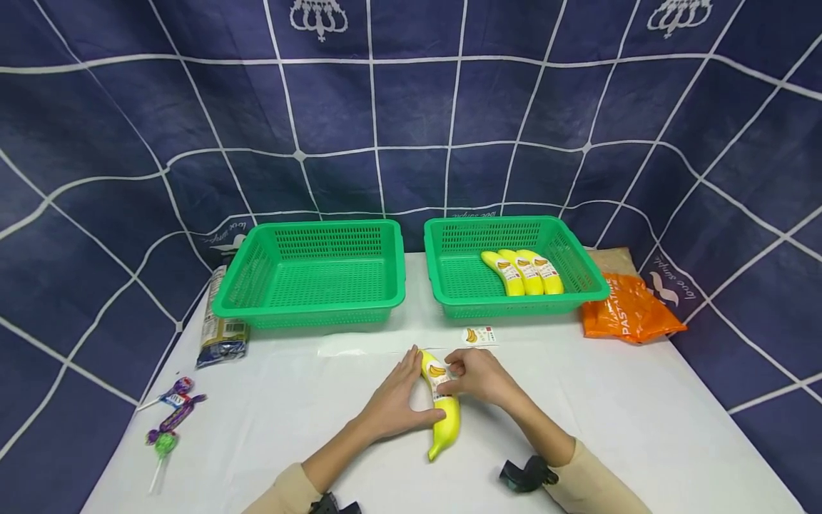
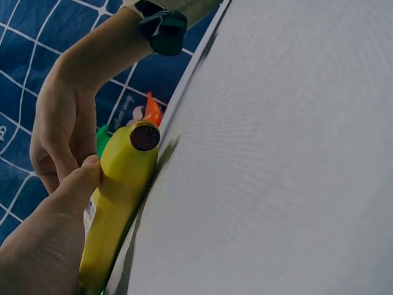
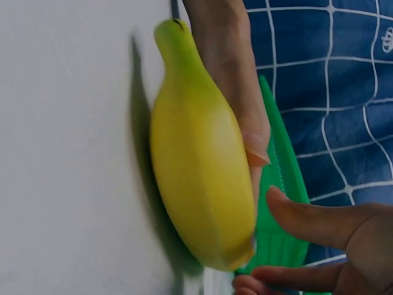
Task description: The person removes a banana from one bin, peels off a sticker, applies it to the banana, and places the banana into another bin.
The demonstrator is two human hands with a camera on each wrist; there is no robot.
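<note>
Lying between both hands (image 1: 437,392), touching each: banana (image 1: 444,414).

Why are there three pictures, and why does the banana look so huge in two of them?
A person wears three cameras: one on the head, one on each wrist. The head view shows everything: a white table, two green baskets, the left basket empty, the right basket holding three bananas. A sticker, an orange bag, a dark packet and lollipops also lie there. The left hand steadies a banana while the right hand presses on its label. The wrist cameras sit very close, so the banana looks giant.
</note>
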